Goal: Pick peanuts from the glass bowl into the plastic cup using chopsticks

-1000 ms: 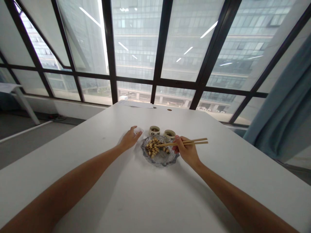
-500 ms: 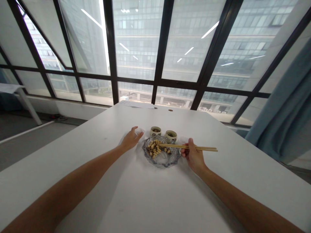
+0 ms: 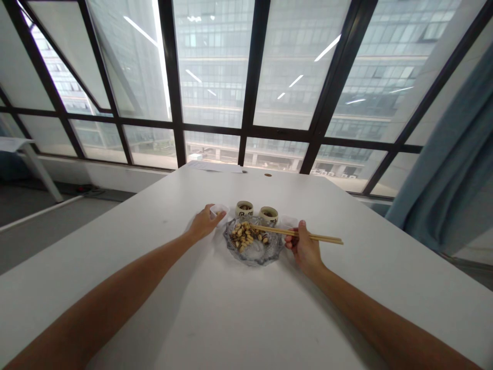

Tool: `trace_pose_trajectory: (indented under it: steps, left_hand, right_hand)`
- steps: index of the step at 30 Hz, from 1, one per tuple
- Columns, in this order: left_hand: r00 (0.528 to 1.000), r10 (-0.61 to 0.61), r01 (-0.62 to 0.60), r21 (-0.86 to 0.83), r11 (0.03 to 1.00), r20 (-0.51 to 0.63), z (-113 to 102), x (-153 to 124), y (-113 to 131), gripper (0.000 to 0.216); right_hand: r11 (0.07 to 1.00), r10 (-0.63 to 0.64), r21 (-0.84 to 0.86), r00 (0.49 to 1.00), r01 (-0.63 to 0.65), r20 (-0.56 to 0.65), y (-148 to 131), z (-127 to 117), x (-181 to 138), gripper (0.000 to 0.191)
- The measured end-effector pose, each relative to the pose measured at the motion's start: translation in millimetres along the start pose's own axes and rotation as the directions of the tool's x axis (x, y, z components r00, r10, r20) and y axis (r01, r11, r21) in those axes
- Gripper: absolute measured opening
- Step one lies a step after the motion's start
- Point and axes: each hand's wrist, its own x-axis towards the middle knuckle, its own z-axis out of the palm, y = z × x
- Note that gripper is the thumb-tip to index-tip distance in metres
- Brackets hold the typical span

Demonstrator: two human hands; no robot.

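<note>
My left hand [image 3: 207, 222] is closed around the near left side of a small clear plastic cup [image 3: 219, 208], thumb at its front and fingers behind. Something small and pale lies inside the cup. Wooden chopsticks [image 3: 319, 238] are gripped in my right hand [image 3: 304, 247]; their tips touch or hover just over the nuts. The nuts [image 3: 242, 237], tan and shelled like pistachios, are heaped on the left of a scalloped glass dish [image 3: 254, 261], with a few darker ones near its right side. My right hand is beside the dish's right rim.
Behind the dish stand two small cream cups with dark characters, a left cup [image 3: 244, 208] and a right cup [image 3: 268, 215]. Another clear container [image 3: 288, 221] is beyond my right hand. Papers [image 3: 215, 167] and a small brown disc [image 3: 268, 174] lie at the white table's far end.
My left hand has lowered and its fingers have closed around the clear plastic cup. The chopstick tips have risen slightly toward the back of the heap. The view has shifted a little.
</note>
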Motion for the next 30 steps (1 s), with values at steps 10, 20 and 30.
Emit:
trace_pose_trajectory:
  steps: [10, 20, 30]
  left_hand:
    - [0.993, 0.110, -0.110, -0.006, 0.994, -0.042, -0.8, -3.5, 2.6, 0.064]
    - [0.971, 0.227, -0.228, 0.002, 0.974, -0.076, -0.5, -5.4, 2.4, 0.058]
    - [0.999, 0.040, -0.040, -0.006, 0.999, -0.034, -2.7, -4.2, 1.0, 0.061]
  right_hand:
    - [0.480, -0.481, -0.290, 0.525, 0.828, 0.702, -12.3, -9.9, -34.4, 0.043]
    - [0.527, -0.394, -0.279, 0.521, 0.803, 0.757, -19.6, -6.9, -41.0, 0.042]
    - [0.866, -0.357, -0.258, 0.892, 0.428, 0.278, -14.7, 10.1, -39.7, 0.051]
